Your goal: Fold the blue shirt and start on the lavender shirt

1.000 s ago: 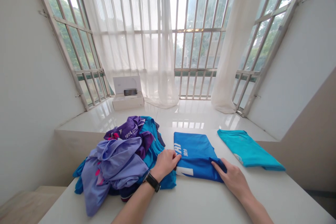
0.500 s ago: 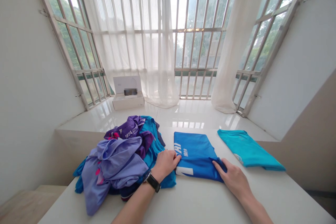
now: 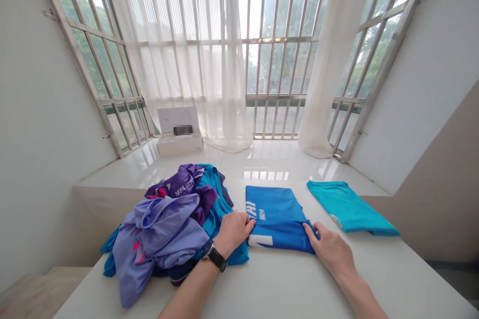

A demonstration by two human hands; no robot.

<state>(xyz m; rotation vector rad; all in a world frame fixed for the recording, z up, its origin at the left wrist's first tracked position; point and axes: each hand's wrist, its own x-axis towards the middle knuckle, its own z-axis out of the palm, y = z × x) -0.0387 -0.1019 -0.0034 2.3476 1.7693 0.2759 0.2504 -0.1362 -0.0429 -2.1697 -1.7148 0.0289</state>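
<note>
So the person is standing at a white tabletop (image 3: 284,289) with both hands on a folded blue shirt (image 3: 279,212) – it's lying flat near the middle of the tabletop, white lettering showing along its left side.

The left hand (image 3: 234,232) is sitting at the shirt's left edge. Its fingers (image 3: 247,220) are curling in tight around that edge with the thumb pressing from the near side, so it's gripping the cloth. A black watch (image 3: 214,255) is sitting on that wrist.

The right hand (image 3: 329,251) is coming in at the near right corner of the shirt. Its fingers (image 3: 310,231) are stretching out almost straight, and a bit of blue cloth is lying over the tips, so they're closing lightly on that corner rather than just resting there. Both forearms are lying low over the near part of the tabletop.

Just left of the blue shirt, a messy pile of clothes (image 3: 168,229) is spilling toward the tabletop's left edge – purple and lilac pieces on top, teal ones underneath. The left hand's wrist is touching the teal cloth at the pile's right side.

To the right, a folded teal shirt (image 3: 348,207) is lying apart from the blue one, angled toward the far right corner.

Behind the tabletop, a glossy white window ledge (image 3: 262,159) is running under barred windows with sheer white curtains (image 3: 194,60) hanging in front. An open white box (image 3: 178,132) is sitting on the ledge at the left, its label blurred.
</note>
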